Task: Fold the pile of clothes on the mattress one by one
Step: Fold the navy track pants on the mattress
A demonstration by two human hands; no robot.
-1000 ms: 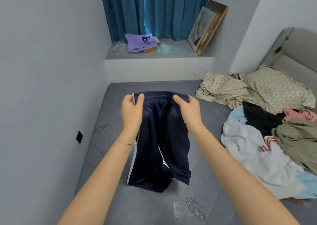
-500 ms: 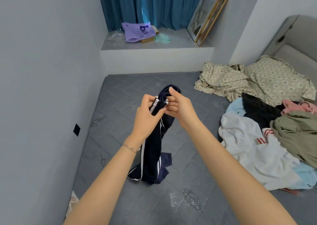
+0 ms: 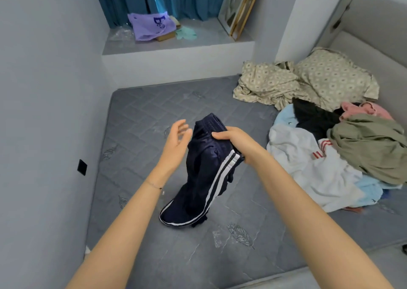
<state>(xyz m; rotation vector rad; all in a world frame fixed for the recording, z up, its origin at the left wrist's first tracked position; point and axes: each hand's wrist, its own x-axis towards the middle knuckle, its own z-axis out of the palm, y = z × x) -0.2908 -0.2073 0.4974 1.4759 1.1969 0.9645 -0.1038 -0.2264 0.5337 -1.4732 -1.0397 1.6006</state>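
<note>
Navy shorts with white side stripes (image 3: pixel 204 169) hang folded in half lengthwise above the grey mattress (image 3: pixel 141 121), their hem touching it. My right hand (image 3: pixel 233 143) grips the doubled waistband from the right. My left hand (image 3: pixel 176 141) is just left of the shorts with fingers spread, holding nothing. The pile of clothes (image 3: pixel 330 152) lies on the right of the mattress: white, light blue, black, olive and pink garments heaped together.
A crumpled patterned sheet (image 3: pixel 264 84) and matching pillow (image 3: pixel 334 77) lie at the mattress's far right by the grey headboard. A window ledge (image 3: pixel 176 46) behind holds a purple bag, a box and leaning picture frames. A wall runs close along the left.
The shorts were spread open by both hands, then folded in half. My left hand has let go and opened; my right hand now holds the waistband alone, lower and to the right.
</note>
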